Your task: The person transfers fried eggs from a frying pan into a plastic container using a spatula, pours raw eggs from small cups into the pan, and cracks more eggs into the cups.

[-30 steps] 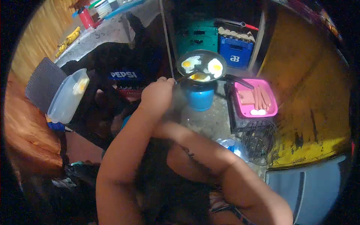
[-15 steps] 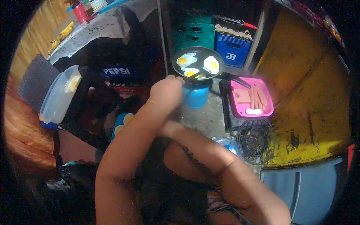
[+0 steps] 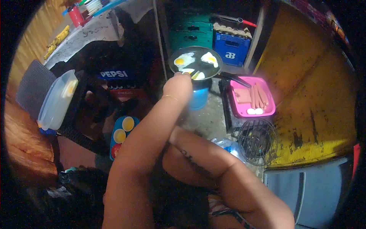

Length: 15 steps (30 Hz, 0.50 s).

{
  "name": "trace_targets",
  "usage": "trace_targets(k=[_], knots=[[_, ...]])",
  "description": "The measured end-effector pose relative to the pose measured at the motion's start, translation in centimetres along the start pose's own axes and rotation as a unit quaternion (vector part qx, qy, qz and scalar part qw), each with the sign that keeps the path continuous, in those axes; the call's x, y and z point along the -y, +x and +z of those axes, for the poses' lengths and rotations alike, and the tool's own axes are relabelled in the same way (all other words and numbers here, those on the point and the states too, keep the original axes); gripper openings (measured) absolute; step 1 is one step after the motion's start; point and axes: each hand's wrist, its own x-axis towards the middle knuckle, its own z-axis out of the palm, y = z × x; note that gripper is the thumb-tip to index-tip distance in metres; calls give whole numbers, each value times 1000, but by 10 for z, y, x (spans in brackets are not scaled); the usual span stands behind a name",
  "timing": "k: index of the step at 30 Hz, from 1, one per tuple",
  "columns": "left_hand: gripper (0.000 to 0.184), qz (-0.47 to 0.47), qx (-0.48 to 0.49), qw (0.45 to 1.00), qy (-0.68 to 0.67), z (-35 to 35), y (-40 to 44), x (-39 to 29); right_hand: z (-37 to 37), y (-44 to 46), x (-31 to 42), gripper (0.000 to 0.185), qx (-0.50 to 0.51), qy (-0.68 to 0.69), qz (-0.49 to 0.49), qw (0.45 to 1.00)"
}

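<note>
Left hand (image 3: pixel 178 88) gripping utensil (image 3: pixel 195 74) at pan (image 3: pixel 198 58) of eggs (image 3: pixel 185 60); pink tray (image 3: pixel 269 110) nearby.

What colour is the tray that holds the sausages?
The tray is bright pink, and shows best in the head view.

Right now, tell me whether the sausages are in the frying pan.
No, the sausages lie in the pink tray, while the frying pan holds fried eggs.

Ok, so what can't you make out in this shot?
In the head view:
Right hand: apparently behind the left forearm.
Utensil: grip end, inside the left hand.
Blue tray: right part, behind the same forearm.
Nearest egg: partly behind that hand and utensil.
White stack: cut off by the top edge.
</note>
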Motion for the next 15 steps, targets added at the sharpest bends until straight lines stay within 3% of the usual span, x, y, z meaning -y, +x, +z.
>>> trace_targets(k=[8,14,15], knots=[[24,37,39,998,33,-63,-42,3,1,31,14,46,64,-1,0,998],[21,65,-50,994,74,-85,-65,31,-12,38,37,45,173,-15,-3,985],[21,61,-50,993,93,-95,-66,32,-22,33,45,45,222,-26,34,974]])
